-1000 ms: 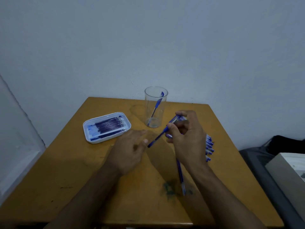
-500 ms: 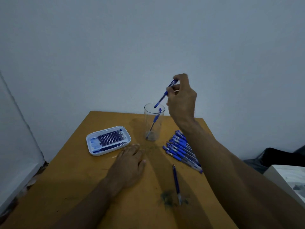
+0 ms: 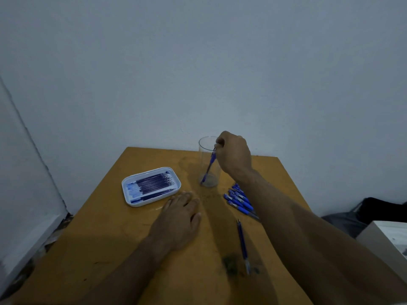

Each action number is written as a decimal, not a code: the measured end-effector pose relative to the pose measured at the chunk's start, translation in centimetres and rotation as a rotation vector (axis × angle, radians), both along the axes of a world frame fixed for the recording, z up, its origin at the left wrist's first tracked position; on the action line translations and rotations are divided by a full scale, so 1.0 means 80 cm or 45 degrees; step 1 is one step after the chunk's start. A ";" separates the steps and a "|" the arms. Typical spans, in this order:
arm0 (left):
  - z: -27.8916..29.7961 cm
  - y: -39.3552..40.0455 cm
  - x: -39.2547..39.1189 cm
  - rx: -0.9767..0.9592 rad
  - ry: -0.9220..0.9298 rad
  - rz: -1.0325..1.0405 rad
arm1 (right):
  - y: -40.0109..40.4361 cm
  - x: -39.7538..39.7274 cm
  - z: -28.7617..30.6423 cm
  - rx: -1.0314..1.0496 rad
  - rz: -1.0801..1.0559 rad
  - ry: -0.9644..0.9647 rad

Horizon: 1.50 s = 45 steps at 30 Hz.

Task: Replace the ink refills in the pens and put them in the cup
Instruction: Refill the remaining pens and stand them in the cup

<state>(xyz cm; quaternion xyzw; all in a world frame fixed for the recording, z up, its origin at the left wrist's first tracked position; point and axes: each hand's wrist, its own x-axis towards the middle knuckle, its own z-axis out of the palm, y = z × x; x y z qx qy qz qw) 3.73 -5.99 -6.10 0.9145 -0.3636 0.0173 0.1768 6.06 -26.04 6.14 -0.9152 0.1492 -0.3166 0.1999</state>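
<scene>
Right hand over cup rim, upper centre, fingers curled; grip on the pen leaning inside not discernible. Left hand flat on table, fingers relaxed, holding nothing, parked between refill tray at centre left and pen pile right of centre. Loose pen lower centre. Open room at bottom left.

text: none readable | pens: pale marks on the barrels, too small and blurred to read | tray of refills: no legible label | cup: clear wall, no print seen | table: dark smudges only, no writing
</scene>
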 end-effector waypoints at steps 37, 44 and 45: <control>0.006 -0.002 -0.004 -0.006 0.025 0.016 | -0.019 -0.087 -0.096 -0.164 0.036 0.657; 0.001 -0.001 -0.002 0.001 0.031 0.017 | -0.026 -0.091 -0.066 0.040 0.082 0.558; 0.001 -0.002 -0.002 0.003 0.034 0.020 | -0.026 -0.093 -0.059 0.078 0.097 0.540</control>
